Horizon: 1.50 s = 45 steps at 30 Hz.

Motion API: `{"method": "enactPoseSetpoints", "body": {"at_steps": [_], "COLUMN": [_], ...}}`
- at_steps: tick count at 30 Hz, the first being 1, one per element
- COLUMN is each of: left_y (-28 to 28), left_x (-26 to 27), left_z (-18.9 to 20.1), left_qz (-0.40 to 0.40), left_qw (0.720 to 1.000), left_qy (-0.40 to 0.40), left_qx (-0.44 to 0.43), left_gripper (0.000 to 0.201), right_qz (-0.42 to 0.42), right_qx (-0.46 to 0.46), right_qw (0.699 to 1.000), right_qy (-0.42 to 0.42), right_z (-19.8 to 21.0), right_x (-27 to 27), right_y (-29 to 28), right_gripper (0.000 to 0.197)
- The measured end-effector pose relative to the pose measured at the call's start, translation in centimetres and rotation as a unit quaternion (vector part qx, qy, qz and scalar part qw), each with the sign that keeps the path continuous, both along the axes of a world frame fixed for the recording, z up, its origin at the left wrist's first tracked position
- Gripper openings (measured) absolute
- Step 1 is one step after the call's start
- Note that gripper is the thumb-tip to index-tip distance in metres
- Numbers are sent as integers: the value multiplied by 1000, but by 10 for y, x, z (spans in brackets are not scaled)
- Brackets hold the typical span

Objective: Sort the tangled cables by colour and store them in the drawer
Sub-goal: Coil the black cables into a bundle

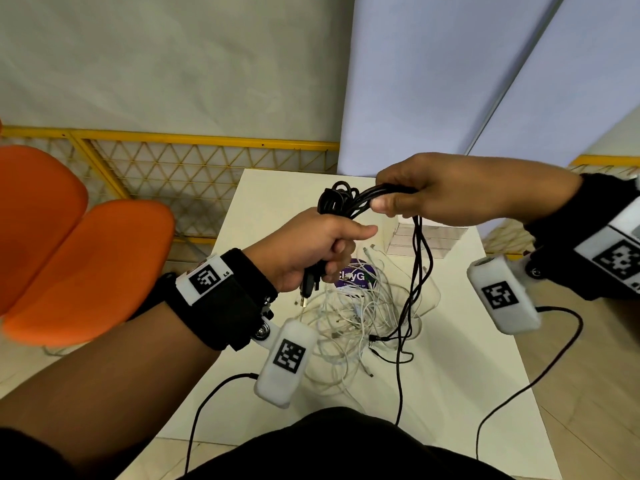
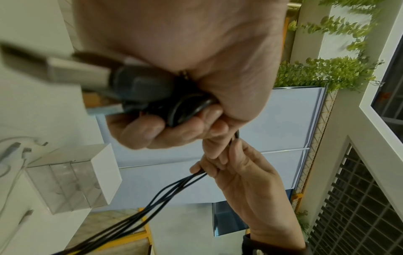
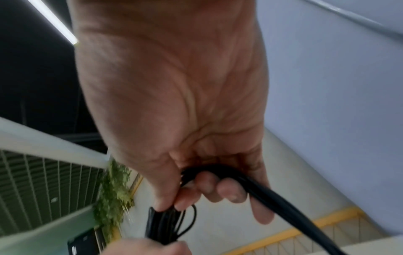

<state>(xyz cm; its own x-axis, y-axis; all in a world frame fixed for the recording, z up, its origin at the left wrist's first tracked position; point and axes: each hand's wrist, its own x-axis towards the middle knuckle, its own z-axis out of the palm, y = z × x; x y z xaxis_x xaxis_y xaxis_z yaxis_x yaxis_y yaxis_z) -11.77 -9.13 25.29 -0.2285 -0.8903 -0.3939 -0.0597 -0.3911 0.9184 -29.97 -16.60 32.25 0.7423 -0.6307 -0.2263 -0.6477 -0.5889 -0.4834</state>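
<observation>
Several black cables are gathered into one bundle held up above the middle of the bench, stretched between both hands. The left hand is closed in a fist around the coiled part of the bundle, with plug ends hanging out below the fist. The right hand has thumb and fingers curled around the same strands a little further along, and loose black tails drop from it down to the bench. White cables lie in a loose tangle on the bench under the hands, and the black tails reach down into that heap. A clear drawer box stands near the far edge of the bench.

The black cables look light, limp and smooth-skinned, so a bundle probably slides apart unless gripped across all strands at once. The coil in the left fist seems the best place to hold, since it keeps the loops together. The hanging tails may snag on the white heap; whether they are knotted into it cannot be told. Plug ends are the stiff parts and should give a firm pinch point for pulling a strand free.
</observation>
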Motion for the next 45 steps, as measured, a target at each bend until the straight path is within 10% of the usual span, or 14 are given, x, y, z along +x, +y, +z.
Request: {"method": "enactPoseSetpoints", "body": {"at_steps": [13, 23, 34, 45], "left_y": [2, 3, 6, -5], "left_x": [-9, -8, -9, -9], "left_z": [-7, -4, -6, -14], "left_qz": [53, 15, 32, 204], "left_qw": [997, 999, 989, 972], "left_qy": [34, -14, 11, -26], "left_qx": [-53, -39, -141, -114], "left_gripper": [52, 40, 36, 40], "right_qz": [-97, -64, -178, -222], "right_qx": [181, 37, 239, 50], "right_qw": [957, 989, 913, 948], "right_qy": [-207, -131, -278, -223], "right_z": [-6, -9, -20, -16], "right_x": [11, 20, 27, 29], "right_y": [13, 23, 30, 39], "right_gripper": [32, 32, 32, 24]}}
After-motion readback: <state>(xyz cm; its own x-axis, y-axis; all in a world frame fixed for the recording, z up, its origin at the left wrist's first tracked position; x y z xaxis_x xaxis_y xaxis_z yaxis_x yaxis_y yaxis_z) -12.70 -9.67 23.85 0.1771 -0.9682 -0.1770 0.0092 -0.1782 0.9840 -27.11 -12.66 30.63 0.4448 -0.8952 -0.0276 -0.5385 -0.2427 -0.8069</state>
